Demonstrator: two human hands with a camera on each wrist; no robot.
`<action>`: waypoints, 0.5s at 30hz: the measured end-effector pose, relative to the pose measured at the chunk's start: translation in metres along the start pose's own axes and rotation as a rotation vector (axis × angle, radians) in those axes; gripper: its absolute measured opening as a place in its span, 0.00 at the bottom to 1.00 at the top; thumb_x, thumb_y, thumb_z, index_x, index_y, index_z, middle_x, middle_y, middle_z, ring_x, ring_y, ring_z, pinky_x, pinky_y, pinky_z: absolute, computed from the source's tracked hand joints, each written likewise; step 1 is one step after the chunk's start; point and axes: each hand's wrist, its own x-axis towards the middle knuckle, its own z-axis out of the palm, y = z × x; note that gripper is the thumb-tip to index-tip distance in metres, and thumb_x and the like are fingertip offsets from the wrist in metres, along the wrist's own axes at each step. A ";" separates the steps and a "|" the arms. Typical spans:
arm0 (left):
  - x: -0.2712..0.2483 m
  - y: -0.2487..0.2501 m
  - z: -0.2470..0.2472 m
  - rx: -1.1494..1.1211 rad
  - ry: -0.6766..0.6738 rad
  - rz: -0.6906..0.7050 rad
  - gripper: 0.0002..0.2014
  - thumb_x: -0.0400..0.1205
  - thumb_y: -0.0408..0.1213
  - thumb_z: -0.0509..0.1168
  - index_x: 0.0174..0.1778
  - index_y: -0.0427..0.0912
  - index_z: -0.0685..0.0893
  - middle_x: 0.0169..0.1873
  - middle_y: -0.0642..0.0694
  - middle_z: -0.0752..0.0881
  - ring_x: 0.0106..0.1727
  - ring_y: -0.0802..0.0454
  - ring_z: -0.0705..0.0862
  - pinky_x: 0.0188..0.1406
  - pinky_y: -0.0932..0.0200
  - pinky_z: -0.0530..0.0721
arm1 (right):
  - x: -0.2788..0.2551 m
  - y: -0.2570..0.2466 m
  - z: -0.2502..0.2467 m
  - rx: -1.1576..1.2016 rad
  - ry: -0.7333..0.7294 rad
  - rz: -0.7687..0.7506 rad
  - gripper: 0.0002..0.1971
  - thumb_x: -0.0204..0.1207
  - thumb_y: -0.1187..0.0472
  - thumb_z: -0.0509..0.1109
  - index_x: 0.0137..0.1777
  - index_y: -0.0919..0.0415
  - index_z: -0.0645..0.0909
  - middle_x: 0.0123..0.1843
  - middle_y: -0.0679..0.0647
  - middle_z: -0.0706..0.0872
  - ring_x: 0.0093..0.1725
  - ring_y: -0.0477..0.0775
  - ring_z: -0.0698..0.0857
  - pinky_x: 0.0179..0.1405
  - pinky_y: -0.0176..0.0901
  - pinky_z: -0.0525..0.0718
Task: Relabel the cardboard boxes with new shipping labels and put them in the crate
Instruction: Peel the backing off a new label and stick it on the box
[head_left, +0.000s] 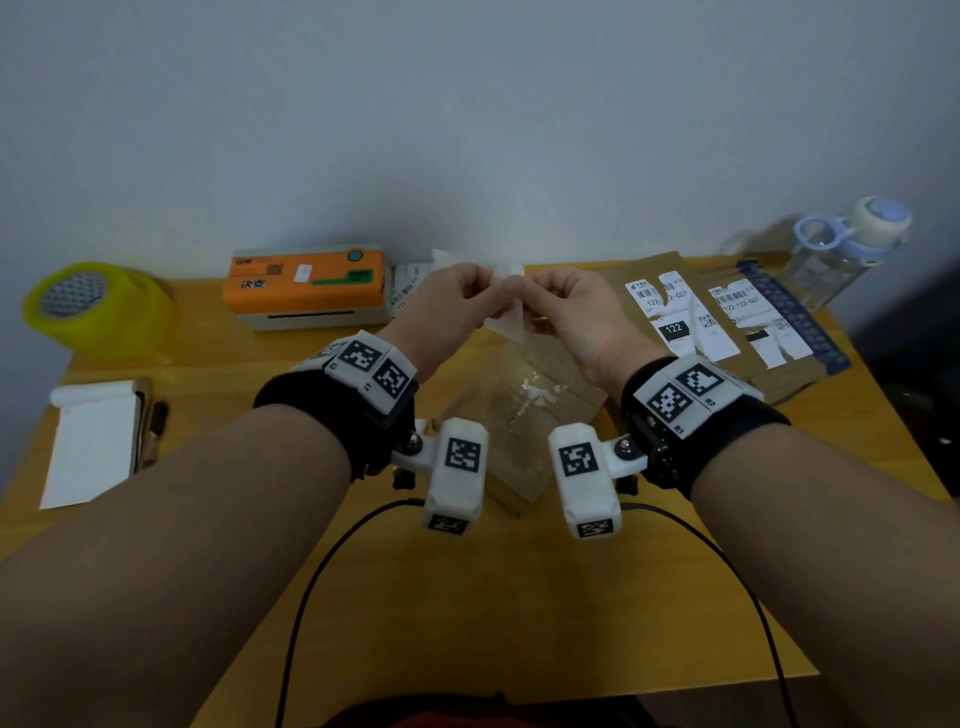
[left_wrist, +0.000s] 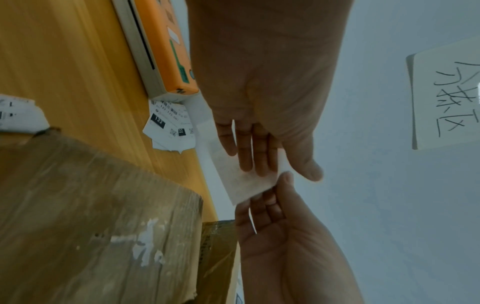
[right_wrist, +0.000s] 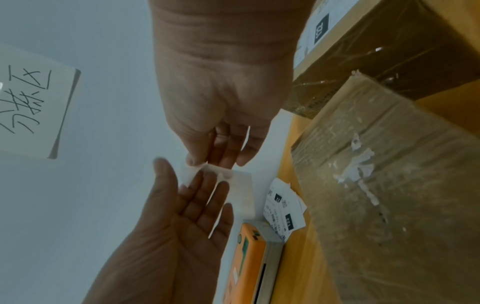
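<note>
Both hands are raised over the table and hold a white shipping label (head_left: 506, 312) between them. My left hand (head_left: 457, 296) pinches its left part, thumb against fingers (left_wrist: 249, 156). My right hand (head_left: 561, 306) pinches the right edge, and in the right wrist view its thumb and fingers (right_wrist: 223, 156) nip a corner of the label (right_wrist: 241, 191). The label's blank side (left_wrist: 244, 181) faces the wrist cameras. Below the hands lies a taped cardboard box (head_left: 519, 410) with white scraps of torn label on top (left_wrist: 145, 246). No crate is in view.
An orange label printer (head_left: 306, 286) stands at the back, with loose printed labels (head_left: 410, 286) beside it. More boxes with torn labels (head_left: 717, 322) lie at the right, next to a water bottle (head_left: 852, 249). A yellow tape roll (head_left: 93, 306) and a notepad (head_left: 93, 441) sit left.
</note>
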 end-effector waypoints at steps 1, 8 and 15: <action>0.000 0.000 0.001 -0.001 -0.001 -0.003 0.15 0.79 0.47 0.67 0.46 0.36 0.84 0.39 0.43 0.85 0.37 0.56 0.80 0.37 0.65 0.79 | 0.000 0.001 0.001 0.019 0.004 -0.004 0.06 0.78 0.62 0.70 0.40 0.60 0.85 0.36 0.55 0.86 0.36 0.48 0.81 0.41 0.40 0.83; -0.001 0.000 0.002 0.014 0.017 -0.017 0.08 0.80 0.36 0.68 0.45 0.33 0.85 0.35 0.43 0.84 0.32 0.58 0.77 0.35 0.66 0.75 | 0.003 0.003 -0.003 0.006 -0.038 -0.007 0.10 0.80 0.63 0.68 0.36 0.58 0.83 0.27 0.48 0.83 0.28 0.43 0.80 0.37 0.37 0.81; -0.001 0.000 -0.004 0.055 -0.056 -0.043 0.09 0.81 0.34 0.64 0.50 0.31 0.84 0.36 0.45 0.84 0.37 0.55 0.80 0.37 0.66 0.78 | 0.004 0.005 -0.009 0.050 -0.090 0.057 0.09 0.80 0.62 0.67 0.37 0.59 0.83 0.28 0.48 0.84 0.29 0.42 0.81 0.38 0.37 0.81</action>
